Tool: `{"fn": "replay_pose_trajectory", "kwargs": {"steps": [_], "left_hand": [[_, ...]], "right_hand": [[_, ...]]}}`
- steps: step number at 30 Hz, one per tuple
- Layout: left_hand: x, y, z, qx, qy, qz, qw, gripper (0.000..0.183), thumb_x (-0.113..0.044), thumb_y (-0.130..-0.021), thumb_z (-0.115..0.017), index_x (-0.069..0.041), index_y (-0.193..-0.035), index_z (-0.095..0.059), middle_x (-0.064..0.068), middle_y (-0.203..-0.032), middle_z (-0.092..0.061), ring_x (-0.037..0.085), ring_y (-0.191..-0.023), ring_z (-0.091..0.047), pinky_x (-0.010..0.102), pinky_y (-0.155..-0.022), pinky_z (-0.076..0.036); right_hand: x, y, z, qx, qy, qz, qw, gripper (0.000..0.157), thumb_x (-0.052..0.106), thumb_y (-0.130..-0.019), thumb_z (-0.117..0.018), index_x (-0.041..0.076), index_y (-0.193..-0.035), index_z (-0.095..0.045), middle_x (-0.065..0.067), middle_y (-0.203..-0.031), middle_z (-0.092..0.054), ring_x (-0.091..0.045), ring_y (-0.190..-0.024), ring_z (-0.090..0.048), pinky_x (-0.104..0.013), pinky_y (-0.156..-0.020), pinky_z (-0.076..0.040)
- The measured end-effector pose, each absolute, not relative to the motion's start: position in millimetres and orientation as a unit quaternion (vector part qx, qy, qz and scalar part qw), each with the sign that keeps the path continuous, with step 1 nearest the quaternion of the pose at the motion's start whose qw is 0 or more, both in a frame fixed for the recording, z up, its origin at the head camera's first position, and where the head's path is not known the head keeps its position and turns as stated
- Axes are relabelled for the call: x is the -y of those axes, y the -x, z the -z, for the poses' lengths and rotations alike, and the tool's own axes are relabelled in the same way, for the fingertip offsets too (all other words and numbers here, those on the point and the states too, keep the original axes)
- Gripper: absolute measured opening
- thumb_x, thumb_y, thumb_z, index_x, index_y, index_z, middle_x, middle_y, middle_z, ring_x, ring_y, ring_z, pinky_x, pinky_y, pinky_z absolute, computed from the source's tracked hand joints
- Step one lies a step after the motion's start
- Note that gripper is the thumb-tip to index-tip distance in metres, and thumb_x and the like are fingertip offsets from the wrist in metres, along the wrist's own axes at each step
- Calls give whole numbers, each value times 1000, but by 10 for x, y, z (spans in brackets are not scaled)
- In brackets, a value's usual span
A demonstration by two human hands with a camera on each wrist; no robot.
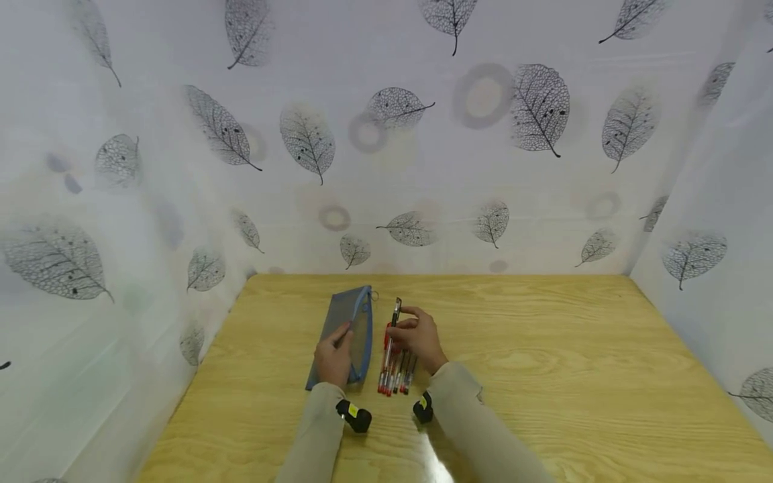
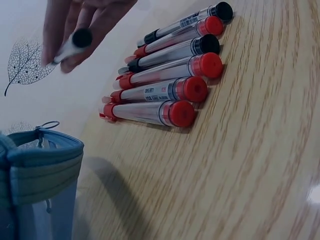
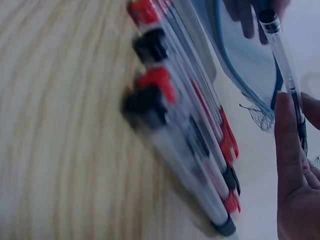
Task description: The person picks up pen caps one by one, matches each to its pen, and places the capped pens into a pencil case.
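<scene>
A blue zippered pencil case (image 1: 343, 307) with see-through mesh sides lies left of the pens, its mouth gaping in the left wrist view. My left hand (image 1: 333, 359) grips its near side, thumb on top. Between thumb and fingers, my right hand (image 1: 421, 337) pinches a clear-barrelled gel pen (image 3: 284, 57) with black ends, raised and tilted above the table. Below that hand, several red and black gel pens (image 2: 162, 92) lie side by side in a row, their end plugs facing me. The right hand partly hides their capped ends in the head view.
The wood-grain table (image 1: 531, 376) stretches out to the right of the pens. A pale curtain (image 1: 435, 161) printed with leaves encloses the table at the back and both sides. Each wrist wears a small black camera (image 1: 356, 417).
</scene>
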State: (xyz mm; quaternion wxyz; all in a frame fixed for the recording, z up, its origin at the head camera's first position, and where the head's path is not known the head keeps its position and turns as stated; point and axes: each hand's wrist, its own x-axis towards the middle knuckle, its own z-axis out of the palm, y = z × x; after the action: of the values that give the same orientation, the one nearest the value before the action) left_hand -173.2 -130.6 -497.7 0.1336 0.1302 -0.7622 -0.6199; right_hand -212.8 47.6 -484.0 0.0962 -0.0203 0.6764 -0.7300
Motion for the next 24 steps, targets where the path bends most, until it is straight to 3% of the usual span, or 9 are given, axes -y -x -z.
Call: {"fn": "replay_pose_trajectory", "kwargs": {"steps": [4, 16, 24], "left_hand": [[1286, 1738, 4951, 764, -138, 616, 135, 28, -15, -96, -60, -10, -123, -67, 12, -128, -61, 30, -123, -53, 47, -99, -43], [1258, 1763, 4926, 765, -148, 612, 133, 27, -15, -95, -61, -11, -121, -68, 12, -127, -62, 30, -124, -52, 48, -102, -40], [1267, 1755, 4925, 762, -152, 614, 138, 27, -14, -95, -60, -9, -121, -68, 12, -125, -63, 30, -121, -55, 48, -99, -44]], "right_hand": [[-332, 2159, 4840, -684, 37, 721, 108, 61, -2, -86, -69, -7, -139, -40, -26, -100, -64, -31, -75, -69, -48, -72, -56], [-24, 2239, 4924, -690, 29, 716, 107, 61, -2, -84, -71, -4, -138, -43, -21, -98, -65, -24, -71, -68, -38, -65, -58], [116, 2214, 4891, -711, 26, 696, 103, 61, 0, -84, -72, -5, -137, -44, -21, -97, -67, -28, -73, -70, -37, -64, -58]]}}
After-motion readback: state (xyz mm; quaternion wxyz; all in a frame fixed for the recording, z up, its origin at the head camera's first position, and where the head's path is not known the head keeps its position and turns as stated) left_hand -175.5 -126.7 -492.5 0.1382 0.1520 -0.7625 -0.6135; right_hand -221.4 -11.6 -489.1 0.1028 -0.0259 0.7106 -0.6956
